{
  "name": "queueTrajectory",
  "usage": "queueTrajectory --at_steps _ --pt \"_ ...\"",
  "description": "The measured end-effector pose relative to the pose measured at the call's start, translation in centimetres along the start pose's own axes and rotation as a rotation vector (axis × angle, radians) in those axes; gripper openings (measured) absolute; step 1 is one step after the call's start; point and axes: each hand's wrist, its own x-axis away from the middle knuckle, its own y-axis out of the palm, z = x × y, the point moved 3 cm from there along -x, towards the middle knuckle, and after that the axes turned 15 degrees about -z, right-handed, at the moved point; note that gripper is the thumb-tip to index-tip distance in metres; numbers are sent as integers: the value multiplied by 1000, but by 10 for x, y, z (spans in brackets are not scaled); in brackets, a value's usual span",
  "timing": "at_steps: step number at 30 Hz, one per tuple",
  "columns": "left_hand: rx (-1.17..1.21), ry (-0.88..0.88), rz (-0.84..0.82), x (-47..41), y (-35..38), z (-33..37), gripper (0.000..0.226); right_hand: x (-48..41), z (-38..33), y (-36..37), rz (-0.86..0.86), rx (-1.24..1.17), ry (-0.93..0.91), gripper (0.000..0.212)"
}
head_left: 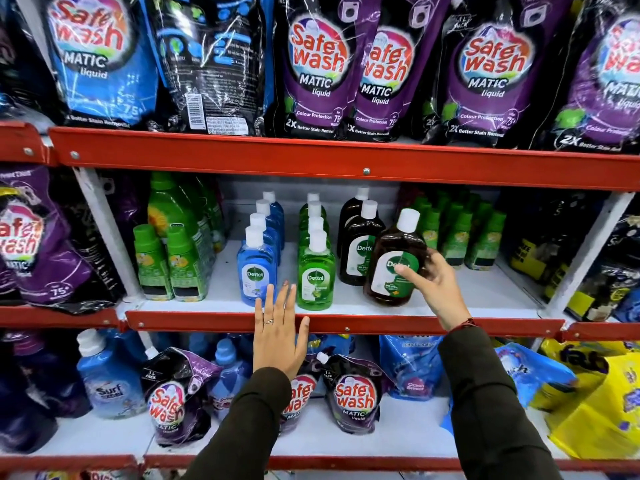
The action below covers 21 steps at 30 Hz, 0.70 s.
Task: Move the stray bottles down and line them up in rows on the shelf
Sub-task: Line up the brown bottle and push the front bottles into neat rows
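Note:
My right hand (437, 286) grips a brown Dettol bottle (394, 261) with a white cap, tilted slightly and standing at the front of the middle shelf (346, 323). Behind it stand two more brown Dettol bottles (358, 247) in a row. To the left run a row of green Dettol bottles (315, 271) and a row of blue Dettol bottles (255, 268), each going back into the shelf. My left hand (280, 332) is flat and spread over the shelf's red front edge, below the gap between the blue and green rows, holding nothing.
Green detergent bottles (173, 258) stand at the shelf's left, smaller green bottles (460, 237) at the right. Safe Wash pouches (318, 71) fill the upper shelf and more pouches (353, 396) and a Surf bottle (104, 379) the lower one. White shelf floor shows right of the brown bottle.

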Motion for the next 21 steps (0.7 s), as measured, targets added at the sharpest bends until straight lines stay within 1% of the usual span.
queueTrajectory --at_steps 5,8,13,21 --pt "-6 10 13 0 -3 -1 67 -9 3 22 -102 6 33 54" --pt "-19 12 17 -1 -3 0 67 -11 5 27 -128 14 50 48" --pt "-22 8 19 0 -2 -1 66 -18 9 31 -188 73 64 55" --pt "-43 2 10 0 -4 0 67 -25 11 27 -248 85 57 56"
